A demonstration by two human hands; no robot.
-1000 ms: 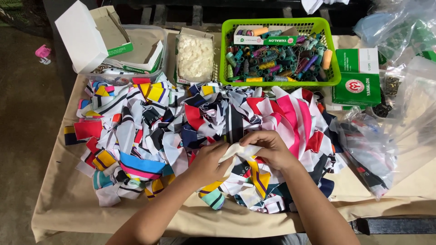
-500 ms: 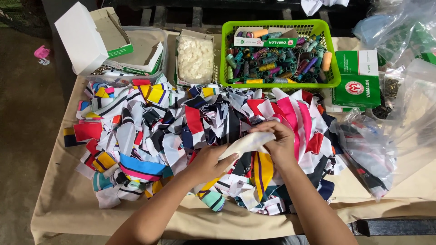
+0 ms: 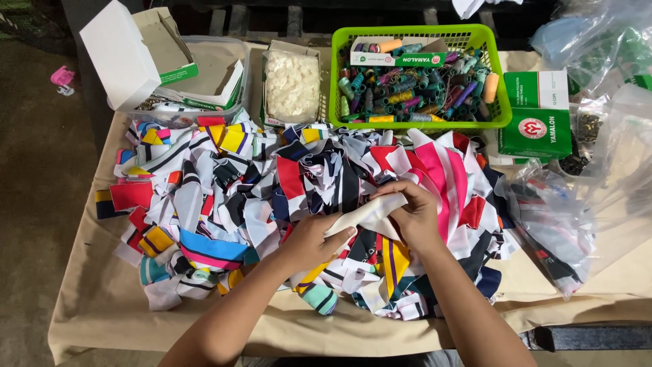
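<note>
A: What's the cream piece [image 3: 370, 214] between the left hand [image 3: 314, 239] and the right hand [image 3: 414, 214]?
B: Soft matt cloth, smooth and slightly creased. The heap of striped scraps [image 3: 272, 204] under it is cloth too, some pieces faintly shiny like knit jersey.
A: And the worktop [image 3: 102, 306]?
B: Covered in plain beige fabric, matt, wrinkled at the edge.
A: At twelve o'clock?
B: A green basket [image 3: 489, 47] of glossy moulded plastic lattice, filled with thread spools [image 3: 407, 92], fibrous and matt.
A: At three o'clock?
B: Clear plastic bags [image 3: 598, 177], thin, crinkled, glossy. Beside them a green box [image 3: 536, 112] of smooth printed cardboard
</note>
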